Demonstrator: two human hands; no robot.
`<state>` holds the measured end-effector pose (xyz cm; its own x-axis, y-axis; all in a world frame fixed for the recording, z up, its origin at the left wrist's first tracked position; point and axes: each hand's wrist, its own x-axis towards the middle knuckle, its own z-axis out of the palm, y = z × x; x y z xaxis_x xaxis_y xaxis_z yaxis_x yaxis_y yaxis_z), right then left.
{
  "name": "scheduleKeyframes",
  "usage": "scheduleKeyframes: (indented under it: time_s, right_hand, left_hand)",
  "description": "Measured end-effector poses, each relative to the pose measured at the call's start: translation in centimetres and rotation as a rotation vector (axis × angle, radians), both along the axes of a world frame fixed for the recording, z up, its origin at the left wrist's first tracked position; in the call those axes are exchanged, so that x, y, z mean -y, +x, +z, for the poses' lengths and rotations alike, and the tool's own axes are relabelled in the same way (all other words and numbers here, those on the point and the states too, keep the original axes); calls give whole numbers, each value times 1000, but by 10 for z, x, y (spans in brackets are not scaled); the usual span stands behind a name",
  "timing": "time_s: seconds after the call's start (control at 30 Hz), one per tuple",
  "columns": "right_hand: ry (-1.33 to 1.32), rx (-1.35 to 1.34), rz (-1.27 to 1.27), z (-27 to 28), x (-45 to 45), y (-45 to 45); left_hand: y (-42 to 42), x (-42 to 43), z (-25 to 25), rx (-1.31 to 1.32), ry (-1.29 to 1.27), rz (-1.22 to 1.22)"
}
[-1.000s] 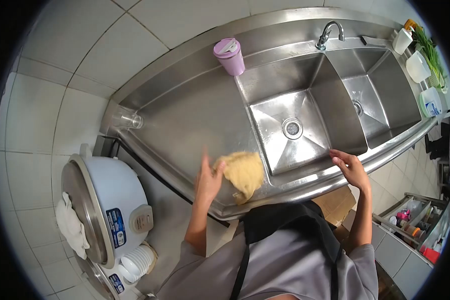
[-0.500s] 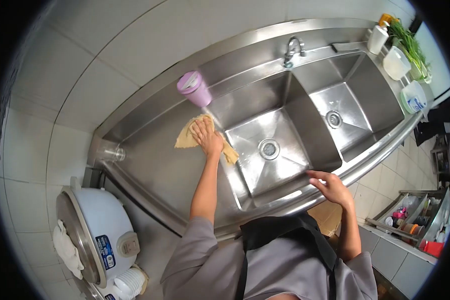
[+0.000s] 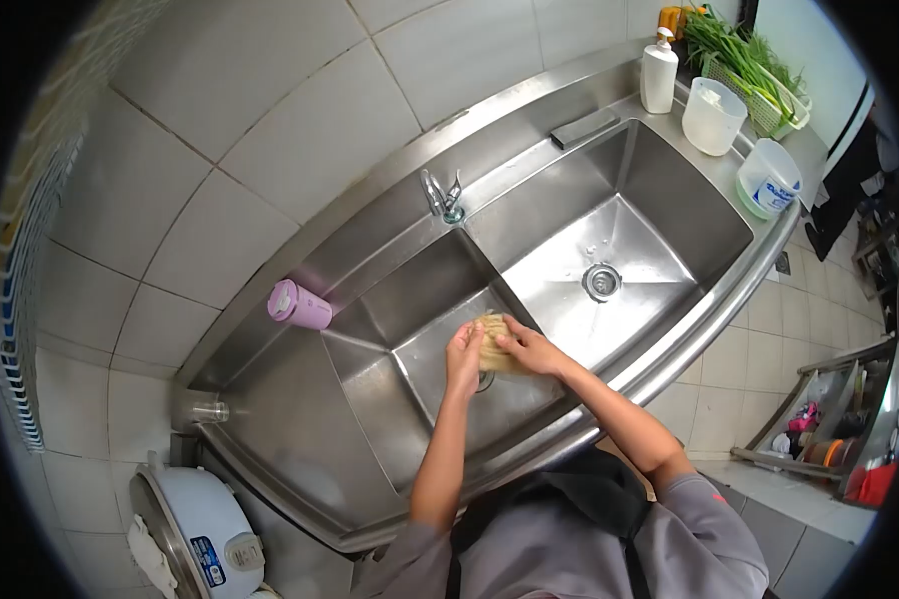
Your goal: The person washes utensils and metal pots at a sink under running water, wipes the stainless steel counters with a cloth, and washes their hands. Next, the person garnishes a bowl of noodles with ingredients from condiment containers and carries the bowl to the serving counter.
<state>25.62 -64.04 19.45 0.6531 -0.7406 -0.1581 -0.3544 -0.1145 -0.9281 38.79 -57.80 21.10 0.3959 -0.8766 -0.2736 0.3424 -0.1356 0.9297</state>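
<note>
Both hands meet above the left basin [image 3: 410, 364] of a steel double sink, with a bunched yellow cloth [image 3: 499, 351] between them. My left hand [image 3: 463, 357] grips the cloth's left side, its fingers closed. On the right side, my right hand [image 3: 531, 351] has its fingers wrapped round the same cloth. Part of the basin's drain [image 3: 484, 380] shows just below the cloth. Behind the hands, the faucet [image 3: 444, 197] stands on the sink's back ledge.
A pink lidded cup [image 3: 300, 305] and a clear glass [image 3: 208, 407] are at the left. Along the far right stand a pump bottle [image 3: 658, 75], two plastic tubs [image 3: 713, 117] and a basket of greens [image 3: 769, 108]. A rice cooker [image 3: 205, 519] sits lower left.
My left hand has lifted the cloth off the steel drainboard and moved right, over the left basin. My right hand has come off the front edge and closed on the cloth. The view has shifted right.
</note>
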Motion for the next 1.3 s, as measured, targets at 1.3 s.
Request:
scheduleKeyframes:
  time_s: [1.3]
  right_hand:
    - [-187,88,-659,-11,219,155]
  left_hand:
    - [79,127,-47,392,108,-277]
